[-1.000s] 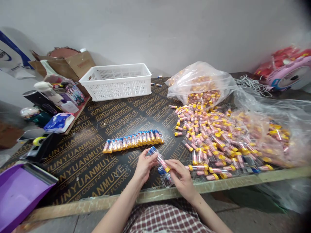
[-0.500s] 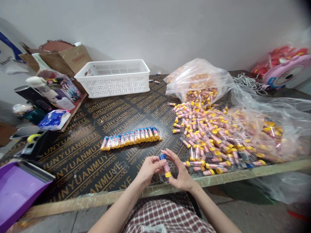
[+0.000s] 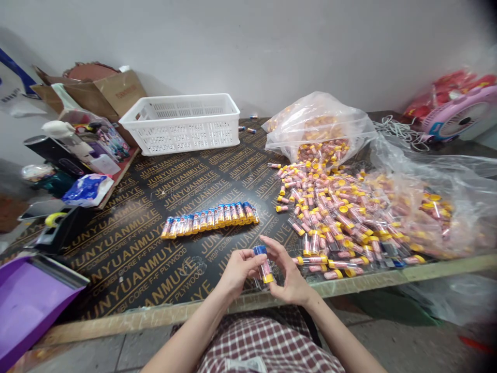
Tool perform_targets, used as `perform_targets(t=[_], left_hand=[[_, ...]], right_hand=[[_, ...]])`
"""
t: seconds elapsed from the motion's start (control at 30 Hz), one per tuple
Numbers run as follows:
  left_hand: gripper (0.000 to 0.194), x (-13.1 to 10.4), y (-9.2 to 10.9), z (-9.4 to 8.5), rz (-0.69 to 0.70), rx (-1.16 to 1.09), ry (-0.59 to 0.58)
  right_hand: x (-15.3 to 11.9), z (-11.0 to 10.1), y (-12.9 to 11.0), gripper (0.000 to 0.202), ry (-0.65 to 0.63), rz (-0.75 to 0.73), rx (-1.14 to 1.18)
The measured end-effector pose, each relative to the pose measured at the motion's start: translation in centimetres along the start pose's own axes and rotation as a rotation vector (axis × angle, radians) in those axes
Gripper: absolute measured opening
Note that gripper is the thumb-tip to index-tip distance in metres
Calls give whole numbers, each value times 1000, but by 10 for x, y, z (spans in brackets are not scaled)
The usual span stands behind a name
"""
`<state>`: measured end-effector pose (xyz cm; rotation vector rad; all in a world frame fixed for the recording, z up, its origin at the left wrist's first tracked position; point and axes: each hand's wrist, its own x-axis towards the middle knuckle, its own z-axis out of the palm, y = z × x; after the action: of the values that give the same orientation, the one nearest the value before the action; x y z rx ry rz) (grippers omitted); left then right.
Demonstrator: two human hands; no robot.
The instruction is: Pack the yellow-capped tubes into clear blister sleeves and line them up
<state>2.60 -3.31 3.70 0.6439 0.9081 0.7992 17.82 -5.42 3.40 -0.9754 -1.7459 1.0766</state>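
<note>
Black tabletop [image 3: 135,264] bears one basket [image 3: 190,139]; left hand [image 3: 237,272] holds one tube [image 3: 265,268]

Far left: purple dustpan [image 3: 33,316] overlapping near corner of worktop [image 3: 128,259]; black tape dispenser [image 3: 58,235], yellow roll, just behind. Further back: blue-and-white soft pack [image 3: 86,190], dark cylinder [image 3: 56,158], white-topped bottle [image 3: 64,133], open cardboard box [image 3: 123,94] against grey wall [image 3: 240,46]. Far right: pink fan [image 3: 462,118], red plastic-wrapped items [image 3: 440,93] behind, loose white cord [image 3: 399,133] beside.
</note>
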Motion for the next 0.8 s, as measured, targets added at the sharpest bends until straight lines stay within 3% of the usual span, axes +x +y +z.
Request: perform_targets(t=[0.33, 0.8], left_hand=[[32, 0, -4, 1, 2, -14, -4], [33, -1, -5, 4, -21, -20, 14]], right_hand=[[-5, 4, 14, 80, 50, -31, 81], [-6, 6, 15, 82, 90, -49, 110]])
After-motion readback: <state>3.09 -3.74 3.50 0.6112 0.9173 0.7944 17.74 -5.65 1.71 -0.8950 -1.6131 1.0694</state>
